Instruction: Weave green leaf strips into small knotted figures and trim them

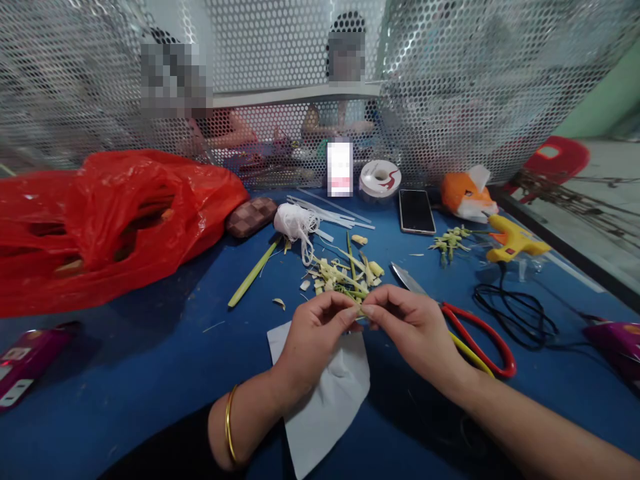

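My left hand (313, 333) and my right hand (413, 330) meet over the blue table (150, 373), fingertips pinched together on a thin green leaf strip (356, 308) between them. Just beyond my fingers lies a heap of pale green leaf scraps (340, 275). A white paper sheet (325, 393) lies under my left wrist, which wears a gold bangle. Red-handled scissors (465, 327) lie beside my right hand, blade pointing away.
A big red plastic bag (105, 220) fills the left. A long green stalk (253, 273), white thread bundle (295, 223), tape roll (380, 179), phone (416, 211), yellow glue gun (513, 243) with black cord (515, 313) lie around. Two people sit behind the perforated metal screen (450, 87).
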The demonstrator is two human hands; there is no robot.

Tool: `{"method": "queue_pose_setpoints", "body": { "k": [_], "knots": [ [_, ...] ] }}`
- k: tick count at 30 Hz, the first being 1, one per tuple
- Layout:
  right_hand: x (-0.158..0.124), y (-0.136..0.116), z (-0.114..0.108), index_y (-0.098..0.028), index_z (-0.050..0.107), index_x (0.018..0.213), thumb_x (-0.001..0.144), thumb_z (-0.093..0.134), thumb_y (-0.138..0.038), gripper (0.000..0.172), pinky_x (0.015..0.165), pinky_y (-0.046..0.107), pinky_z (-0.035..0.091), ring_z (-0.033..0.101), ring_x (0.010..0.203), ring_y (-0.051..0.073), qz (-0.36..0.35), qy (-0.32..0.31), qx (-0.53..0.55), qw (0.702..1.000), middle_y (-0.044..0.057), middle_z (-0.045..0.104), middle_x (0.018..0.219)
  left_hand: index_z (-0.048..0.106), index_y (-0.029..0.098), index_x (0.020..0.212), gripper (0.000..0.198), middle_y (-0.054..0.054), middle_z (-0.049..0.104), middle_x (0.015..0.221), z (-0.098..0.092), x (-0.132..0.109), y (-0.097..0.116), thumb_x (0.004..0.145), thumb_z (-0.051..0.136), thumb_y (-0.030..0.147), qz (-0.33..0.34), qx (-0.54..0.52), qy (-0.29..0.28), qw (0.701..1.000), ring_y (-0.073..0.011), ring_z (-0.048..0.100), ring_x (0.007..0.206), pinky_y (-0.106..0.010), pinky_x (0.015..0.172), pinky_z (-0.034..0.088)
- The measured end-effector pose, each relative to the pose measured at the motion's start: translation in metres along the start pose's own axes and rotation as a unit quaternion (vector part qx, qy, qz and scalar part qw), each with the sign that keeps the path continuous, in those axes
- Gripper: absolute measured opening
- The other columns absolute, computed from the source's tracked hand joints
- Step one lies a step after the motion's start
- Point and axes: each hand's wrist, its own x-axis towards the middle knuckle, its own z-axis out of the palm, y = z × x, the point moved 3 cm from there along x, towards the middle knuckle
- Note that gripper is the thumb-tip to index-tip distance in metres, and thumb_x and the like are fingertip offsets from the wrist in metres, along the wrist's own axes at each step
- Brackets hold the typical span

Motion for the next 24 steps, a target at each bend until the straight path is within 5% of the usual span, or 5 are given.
{"method": "queue_pose_setpoints", "body": {
  "k": [12, 17, 24],
  "knots": [
    [0.002, -0.003, 0.004, -0.020, 0.069, 0.077, 0.081, 0.065, -0.030, 0.012, 0.059, 0.026, 0.053, 0.064, 0.062, 0.014, 0.010, -0.012, 0.033, 0.999, 0.001, 0.069, 0.069, 0.074, 0.019, 0.069, 0.004, -0.001, 0.068, 0.066, -0.005, 0.004, 0.001, 0.067, 0.077, 0.018, 0.018, -0.002, 0.050, 0.999, -0.0130, 0.060, 0.063, -0.027, 0.066, 0.049],
    [0.001, -0.005, 0.002, -0.019, 0.070, 0.074, 0.078, 0.068, -0.031, 0.012, 0.058, 0.028, 0.056, 0.063, 0.059, 0.014, 0.034, 0.035, 0.076, 0.996, 0.001, 0.068, 0.065, 0.078, 0.021, 0.088, 0.027, -0.003, 0.075, 0.083, -0.004, 0.003, -0.006, 0.061, 0.082, 0.018, -0.046, -0.076, 0.042, 0.995, -0.0148, 0.065, 0.076, -0.028, 0.079, 0.049],
    [-0.003, -0.001, 0.008, -0.019, 0.070, 0.075, 0.077, 0.072, -0.031, 0.013, 0.059, 0.027, 0.057, 0.065, 0.059, 0.014, 0.035, 0.039, 0.106, 0.993, 0.000, 0.068, 0.066, 0.079, 0.018, 0.076, 0.012, -0.003, 0.073, 0.074, -0.003, -0.002, -0.009, 0.064, 0.081, 0.022, -0.062, -0.080, 0.045, 0.994, -0.0134, 0.061, 0.072, -0.026, 0.075, 0.047]
  ]
}}
